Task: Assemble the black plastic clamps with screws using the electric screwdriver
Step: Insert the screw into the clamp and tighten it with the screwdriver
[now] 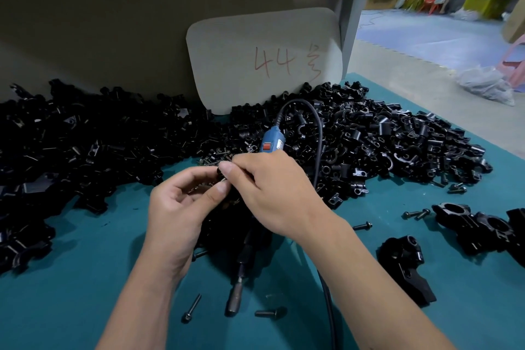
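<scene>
My left hand [181, 204] and my right hand [272, 190] meet at the middle of the teal table, fingertips pinched together on a small black screw [221, 175]. The left palm also cups several loose screws. Below the hands lies the electric screwdriver [245, 250], its blue rear end [272, 141] showing beyond my right hand and its metal bit holder [234, 300] pointing toward me. A black clamp part under my hands is mostly hidden. Heaps of black plastic clamp pieces [369, 139] cover the far side of the table.
Assembled clamps [477, 224] and one larger clamp [403, 261] lie at the right. Loose screws [191, 308] [270, 312] [362, 226] are scattered on the mat. The screwdriver's black cable [326, 301] runs toward me. A grey card marked 44 [264, 60] leans at the back. People sit far right.
</scene>
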Tool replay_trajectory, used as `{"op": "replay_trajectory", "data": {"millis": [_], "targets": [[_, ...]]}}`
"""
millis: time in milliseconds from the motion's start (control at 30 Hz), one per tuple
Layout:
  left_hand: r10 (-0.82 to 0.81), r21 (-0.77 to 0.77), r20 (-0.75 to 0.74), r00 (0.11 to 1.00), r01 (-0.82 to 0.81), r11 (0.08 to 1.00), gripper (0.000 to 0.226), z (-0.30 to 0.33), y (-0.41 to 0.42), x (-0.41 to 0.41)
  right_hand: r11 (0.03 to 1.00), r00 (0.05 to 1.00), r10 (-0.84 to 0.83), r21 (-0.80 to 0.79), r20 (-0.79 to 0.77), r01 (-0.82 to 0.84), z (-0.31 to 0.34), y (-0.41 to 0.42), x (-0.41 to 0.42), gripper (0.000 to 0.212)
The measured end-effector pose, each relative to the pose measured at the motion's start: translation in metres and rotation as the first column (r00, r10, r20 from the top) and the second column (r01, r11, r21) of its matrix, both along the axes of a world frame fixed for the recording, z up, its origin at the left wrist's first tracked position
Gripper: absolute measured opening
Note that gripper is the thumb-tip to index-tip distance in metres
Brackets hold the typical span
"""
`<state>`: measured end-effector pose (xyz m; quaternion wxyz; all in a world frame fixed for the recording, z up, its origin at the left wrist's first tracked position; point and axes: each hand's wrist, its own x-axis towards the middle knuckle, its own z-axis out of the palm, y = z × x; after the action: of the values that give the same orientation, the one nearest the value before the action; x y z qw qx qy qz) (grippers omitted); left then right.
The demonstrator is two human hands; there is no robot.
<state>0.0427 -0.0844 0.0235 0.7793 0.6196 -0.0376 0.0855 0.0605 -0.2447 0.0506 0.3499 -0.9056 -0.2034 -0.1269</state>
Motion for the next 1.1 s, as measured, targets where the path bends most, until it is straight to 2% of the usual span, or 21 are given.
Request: {"op": "replay_trajectory", "data": {"millis": [67, 167, 333, 467, 600, 667, 733, 800, 900, 1000, 1100], "targets": [[-0.005, 0.007, 0.009, 1.0, 0.005, 1.0, 0.035, 0.001, -0.002, -0.001, 0.999, 0.999, -0.044, 0.023, 0.009, 0.044, 0.001, 0.001, 0.0, 0.051], [-0.006, 0.027, 0.018, 1.0, 0.005, 1.0, 0.035, 0.001, -0.002, -0.001, 1.0, 0.999, 0.021, 0.021, -0.04, -0.02, 0.0, -0.002, -0.001, 0.033], [0.004, 0.107, 0.026, 1.0, -0.007, 0.994, 0.032, -0.002, -0.005, 0.0, 0.999, 1.0, -0.014, 0.049, -0.014, 0.015, 0.004, -0.004, 0.0, 0.054], [0.014, 0.05, 0.025, 1.0, -0.015, 0.999, 0.033, -0.001, -0.004, 0.0, 0.998, 0.995, 0.058, 0.031, -0.082, -0.056, 0.006, -0.007, -0.001, 0.035], [0.004, 0.062, 0.01, 1.0, -0.005, 0.998, 0.036, -0.002, -0.006, -0.001, 0.998, 0.999, -0.041, 0.055, -0.024, 0.042, 0.008, -0.002, -0.002, 0.056], [0.014, -0.005, -0.023, 1.0, -0.014, 1.0, 0.036, -0.002, -0.007, 0.0, 0.99, 0.994, -0.08, 0.109, -0.075, 0.088, 0.009, -0.001, -0.004, 0.057], [0.023, -0.111, -0.068, 0.997, -0.031, 0.993, 0.029, -0.001, -0.006, 0.0, 0.986, 0.983, -0.128, 0.088, -0.132, 0.14, 0.01, -0.001, -0.005, 0.056], [0.017, -0.216, -0.127, 0.992, -0.044, 0.975, 0.017, 0.0, -0.004, 0.001, 0.983, 0.97, -0.158, 0.064, -0.187, 0.172, 0.011, -0.004, -0.001, 0.044], [-0.006, -0.305, -0.194, 0.981, -0.055, 0.951, 0.005, 0.0, -0.002, 0.002, 0.981, 0.947, -0.119, 0.109, -0.299, 0.158, 0.017, -0.011, 0.003, 0.01], [-0.016, -0.371, -0.221, 0.975, -0.069, 0.926, 0.019, -0.002, -0.003, 0.004, 0.975, 0.935, -0.097, 0.158, -0.34, 0.159, 0.019, -0.018, 0.003, 0.036], [-0.016, -0.355, -0.222, 0.975, -0.065, 0.933, 0.042, -0.003, -0.005, 0.004, 0.933, 0.931, -0.076, 0.305, -0.356, 0.193, 0.019, -0.015, 0.001, 0.046]]}}
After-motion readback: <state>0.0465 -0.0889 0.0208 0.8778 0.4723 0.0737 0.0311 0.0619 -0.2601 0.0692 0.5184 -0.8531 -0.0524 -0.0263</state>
